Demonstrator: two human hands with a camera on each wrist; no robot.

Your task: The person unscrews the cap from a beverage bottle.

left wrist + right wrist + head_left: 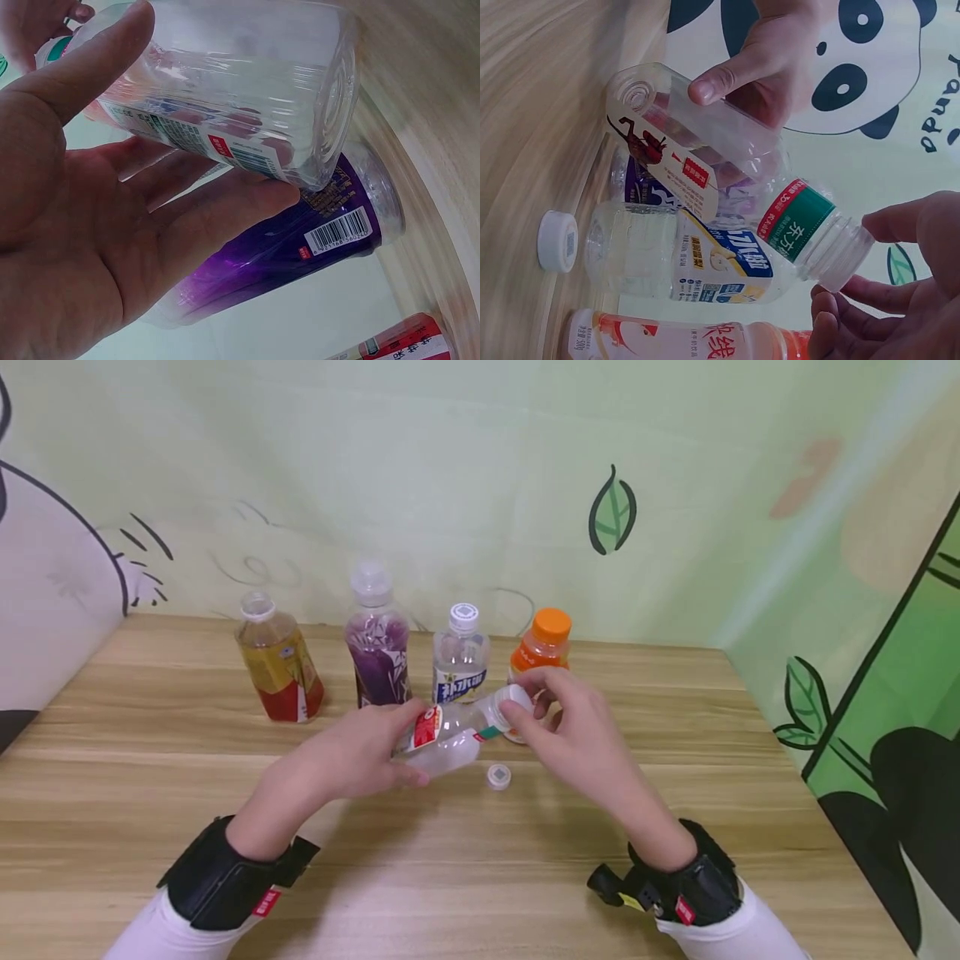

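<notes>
My left hand (352, 752) grips a clear plastic bottle (450, 727) round its body, thumb on one side and fingers on the other. The bottle tilts above the table with its mouth end up to the right; it looks empty and has a green and red neck band (799, 221). At that end my right hand (577, 735) pinches the whitish cap (516, 703) between thumb and fingers. From the left wrist, the bottle's ribbed base end (330, 97) is visible past my left hand (150, 217). A loose white cap (498, 777) lies on the table below the bottle.
Behind my hands stand a bottle with yellow and red (281, 668), a purple bottle (377, 652), a clear bottle with a blue label (461, 652) and an orange-capped bottle (543, 643). The wooden table (450, 877) ends at a printed cloth backdrop (480, 485).
</notes>
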